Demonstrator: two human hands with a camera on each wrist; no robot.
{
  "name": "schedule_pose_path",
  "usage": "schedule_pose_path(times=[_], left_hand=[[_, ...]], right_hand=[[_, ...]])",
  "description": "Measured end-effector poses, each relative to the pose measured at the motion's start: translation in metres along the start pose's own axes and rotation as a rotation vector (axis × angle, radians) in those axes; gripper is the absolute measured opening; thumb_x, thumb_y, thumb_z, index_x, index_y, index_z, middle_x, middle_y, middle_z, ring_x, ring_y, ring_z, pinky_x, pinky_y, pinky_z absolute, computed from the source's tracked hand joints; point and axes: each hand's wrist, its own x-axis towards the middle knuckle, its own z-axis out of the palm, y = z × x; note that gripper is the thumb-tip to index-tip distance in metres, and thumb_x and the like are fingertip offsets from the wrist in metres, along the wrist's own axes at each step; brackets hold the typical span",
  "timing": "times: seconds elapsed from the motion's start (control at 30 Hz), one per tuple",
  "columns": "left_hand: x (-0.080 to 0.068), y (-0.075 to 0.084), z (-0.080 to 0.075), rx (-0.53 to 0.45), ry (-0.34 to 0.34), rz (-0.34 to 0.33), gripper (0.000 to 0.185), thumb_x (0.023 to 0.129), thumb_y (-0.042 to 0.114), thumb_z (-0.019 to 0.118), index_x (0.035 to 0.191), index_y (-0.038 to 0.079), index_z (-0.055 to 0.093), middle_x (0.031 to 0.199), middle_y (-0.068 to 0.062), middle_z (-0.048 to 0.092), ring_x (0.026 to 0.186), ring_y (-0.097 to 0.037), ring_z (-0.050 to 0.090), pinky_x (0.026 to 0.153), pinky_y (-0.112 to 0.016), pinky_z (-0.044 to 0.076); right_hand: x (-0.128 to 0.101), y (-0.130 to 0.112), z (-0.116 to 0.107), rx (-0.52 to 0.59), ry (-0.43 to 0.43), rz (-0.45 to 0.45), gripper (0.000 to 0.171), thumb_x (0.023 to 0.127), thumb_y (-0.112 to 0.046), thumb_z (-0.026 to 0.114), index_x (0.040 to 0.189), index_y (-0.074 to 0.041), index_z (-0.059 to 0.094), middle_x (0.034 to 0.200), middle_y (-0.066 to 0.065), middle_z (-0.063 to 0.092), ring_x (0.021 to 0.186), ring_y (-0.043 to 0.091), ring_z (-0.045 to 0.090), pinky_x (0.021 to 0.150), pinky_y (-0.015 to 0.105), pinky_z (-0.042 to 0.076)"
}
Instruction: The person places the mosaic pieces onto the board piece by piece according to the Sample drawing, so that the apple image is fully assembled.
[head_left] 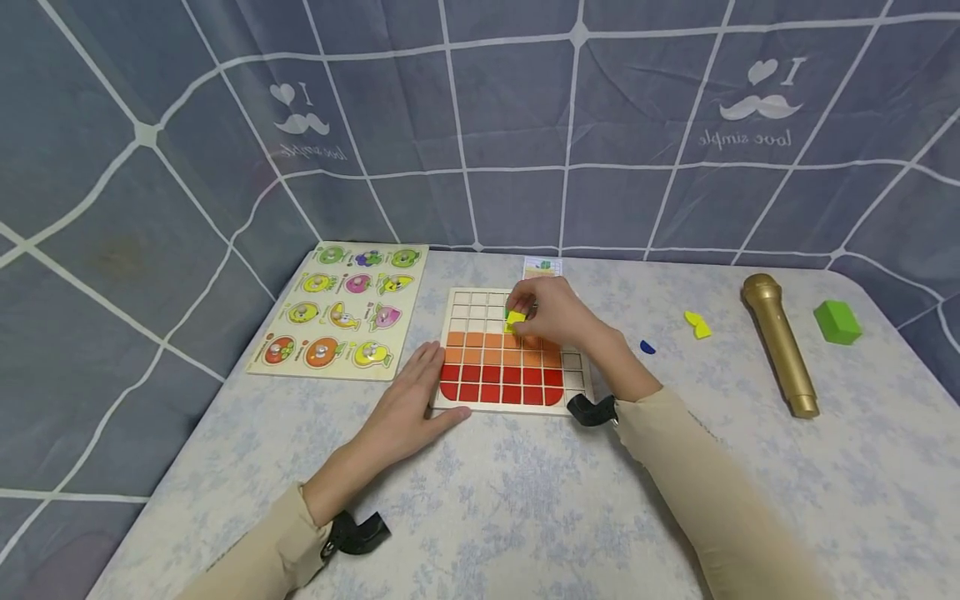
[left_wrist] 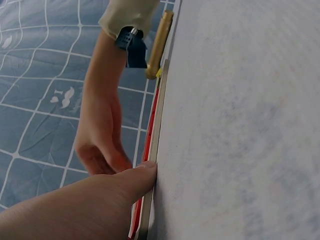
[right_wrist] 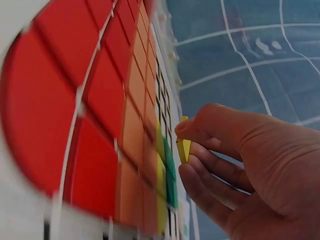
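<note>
**Yellow tile pinched over the grid board**

While the left hand point(head_left: 411, 398) lies flat with straight fingers against the near left edge of the grid board point(head_left: 457, 298), the right hand point(head_left: 552, 315) hovers over the board's middle rows. Its grip is closed to a pinch: thumb and fingertips hold a small yellow tile point(right_wrist: 183, 145) by its edges, just above the cells where the orange rows end. A green tile point(right_wrist: 169, 172) and further yellow ones already sit in the grid beside it. The near rows of the board are filled with red and orange squares, the far rows show bare cells.

To the left of the board, just beside it, lies a fruit puzzle board point(head_left: 341, 312). Far behind the grid board a small card point(head_left: 542, 267) rests on the desk point(head_left: 525, 500). To the right, well apart from the board, lie a blue piece point(head_left: 647, 347), a yellow piece point(head_left: 698, 324), a gold microphone point(head_left: 779, 343) and a green block point(head_left: 837, 322).
</note>
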Motion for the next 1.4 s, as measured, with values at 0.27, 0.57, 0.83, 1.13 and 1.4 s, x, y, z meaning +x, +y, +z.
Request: schedule_pose_path(times=[0.27,0.57,0.83,1.13,1.4], left_hand=[[-0.002,-0.001,-0.003,0.004,-0.004,-0.010,0.097,0.097,0.045,0.075,0.164,-0.006,0.027,0.173,-0.022,0.024,0.163,-0.038,0.017,0.128,-0.058,0.026],[-0.001,-0.001,-0.001,0.005,-0.003,-0.004,0.097,0.097,0.045,0.075,0.164,-0.006,0.027,0.173,-0.022,0.024,0.163,-0.039,0.018,0.128,-0.057,0.026],[0.000,0.000,-0.001,0.016,-0.019,-0.009,0.098,0.096,0.045,0.076,0.164,-0.006,0.026,0.173,-0.022,0.023,0.163,-0.038,0.017,0.129,-0.057,0.024],[0.000,0.000,0.001,0.016,-0.008,0.000,0.097,0.096,0.046,0.075,0.164,-0.006,0.027,0.173,-0.023,0.025,0.163,-0.038,0.018,0.129,-0.057,0.025],[0.000,-0.001,0.002,0.017,0.007,0.005,0.097,0.096,0.045,0.076,0.163,-0.006,0.028,0.172,-0.023,0.026,0.162,-0.039,0.019,0.128,-0.059,0.026]], right_hand=[[0.026,-0.022,0.025,0.006,-0.019,-0.011,0.023,0.082,-0.007,0.085,0.104,-0.004,0.077,0.096,0.007,0.075,0.090,0.020,0.068,0.085,0.033,0.059],[0.033,-0.026,0.039,0.041,-0.031,0.012,0.015,0.089,-0.009,0.085,0.104,-0.007,0.081,0.097,0.005,0.078,0.090,0.018,0.070,0.087,0.032,0.059],[0.027,-0.023,0.039,0.031,-0.030,-0.006,0.009,0.092,-0.008,0.082,0.101,-0.008,0.084,0.098,0.004,0.081,0.093,0.019,0.075,0.090,0.034,0.061],[0.020,-0.020,0.035,0.011,-0.029,-0.011,0.013,0.097,-0.007,0.074,0.108,-0.007,0.082,0.106,0.006,0.080,0.099,0.021,0.075,0.092,0.036,0.061],[0.002,-0.007,0.008,-0.004,0.025,-0.022,0.013,0.097,-0.007,0.075,0.108,-0.003,0.081,0.106,0.009,0.078,0.101,0.025,0.073,0.092,0.040,0.061]])
